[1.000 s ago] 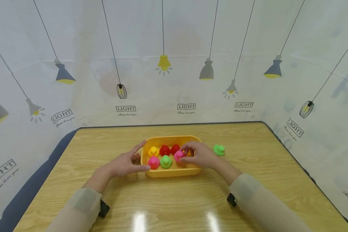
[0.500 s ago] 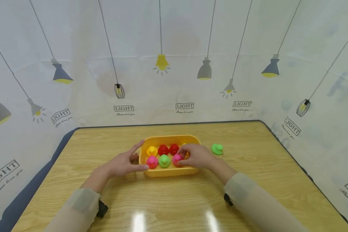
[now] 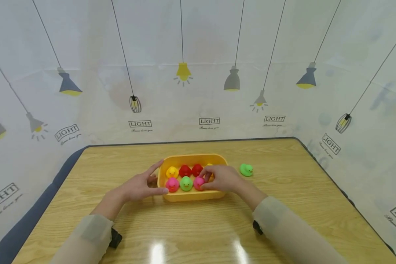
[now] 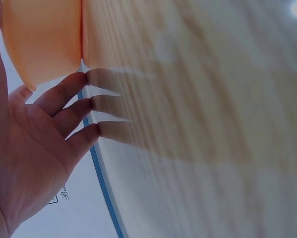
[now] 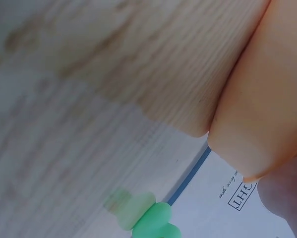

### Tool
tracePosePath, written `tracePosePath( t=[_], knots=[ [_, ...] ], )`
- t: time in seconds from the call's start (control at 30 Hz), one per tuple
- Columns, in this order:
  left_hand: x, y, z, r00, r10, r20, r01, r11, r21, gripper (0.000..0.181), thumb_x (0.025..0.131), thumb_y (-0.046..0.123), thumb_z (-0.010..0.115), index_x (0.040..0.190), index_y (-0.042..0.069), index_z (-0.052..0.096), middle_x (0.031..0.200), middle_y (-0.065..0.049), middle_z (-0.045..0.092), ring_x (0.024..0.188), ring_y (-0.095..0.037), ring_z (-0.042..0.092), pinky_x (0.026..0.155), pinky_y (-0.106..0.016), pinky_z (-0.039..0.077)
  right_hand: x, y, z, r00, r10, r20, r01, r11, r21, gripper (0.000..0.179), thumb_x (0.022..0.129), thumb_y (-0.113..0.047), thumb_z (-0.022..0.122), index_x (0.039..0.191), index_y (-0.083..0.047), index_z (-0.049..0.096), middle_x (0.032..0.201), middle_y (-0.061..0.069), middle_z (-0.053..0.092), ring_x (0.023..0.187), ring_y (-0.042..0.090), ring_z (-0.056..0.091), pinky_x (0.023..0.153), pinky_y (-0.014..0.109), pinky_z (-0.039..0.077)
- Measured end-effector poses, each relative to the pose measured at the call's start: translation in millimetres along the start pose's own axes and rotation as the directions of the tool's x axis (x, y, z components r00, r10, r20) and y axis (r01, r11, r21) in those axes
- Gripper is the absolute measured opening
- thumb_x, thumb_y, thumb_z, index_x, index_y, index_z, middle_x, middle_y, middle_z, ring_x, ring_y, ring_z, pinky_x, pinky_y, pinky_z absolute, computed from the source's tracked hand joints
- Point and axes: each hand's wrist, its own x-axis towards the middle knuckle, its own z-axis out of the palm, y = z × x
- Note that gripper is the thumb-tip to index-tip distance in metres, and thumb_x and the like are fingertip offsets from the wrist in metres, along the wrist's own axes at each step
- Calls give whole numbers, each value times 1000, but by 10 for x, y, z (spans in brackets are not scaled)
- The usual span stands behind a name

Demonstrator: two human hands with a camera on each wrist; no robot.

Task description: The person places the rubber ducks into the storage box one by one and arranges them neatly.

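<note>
A yellow plastic bin (image 3: 193,198) stands on the table with several rubber ducks in it. At its left end my left hand (image 3: 139,186) spreads thumb and index finger across the rim. In the left wrist view, the other fingers (image 4: 71,116) rest their tips on the tabletop. My right hand (image 3: 227,178) reaches over the bin's right end and pinches a pink duck (image 3: 198,183) in the front row. Left of it sit a green duck (image 3: 186,184) and another pink duck (image 3: 172,185). Behind are a yellow duck (image 3: 172,172) and two red ducks (image 3: 185,171). My right hand partly hides something yellow.
One green duck (image 3: 246,169) lies on the table right of the bin, its side toward me. A wooden table (image 3: 191,231) with a dark edge carries everything. Behind it hangs a white backdrop (image 3: 198,91) printed with lamps.
My right hand has lowered the pink duck into the front row and brought it closer to the green duck. My left hand keeps its place at the bin. The view has shifted slightly.
</note>
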Motion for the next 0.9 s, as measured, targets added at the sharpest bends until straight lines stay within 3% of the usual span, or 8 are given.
tracePosePath(
  t=[0.33, 0.9],
  knots=[
    [14, -13, 1, 1000, 6, -2, -6, 1000, 16, 114, 90, 75, 77, 174, 54, 4, 167, -29, 48, 154, -56, 47, 124, -80, 33, 13, 31, 32, 1000, 2, -9, -2, 1000, 24, 22, 100, -46, 81, 116, -32, 75, 97, -17, 72, 88, 10, 62, 87, 34, 52],
    [24, -15, 3, 1000, -2, -1, 2, 1000, 31, 113, 90, 77, 75, 174, 54, 3, 168, -28, 48, 155, -56, 45, 123, -82, 32, -13, 1, 21, 1000, 3, -16, -3, 1000, 20, 21, 100, -43, 81, 116, -31, 76, 97, -17, 72, 87, 10, 62, 85, 33, 51]
  ],
)
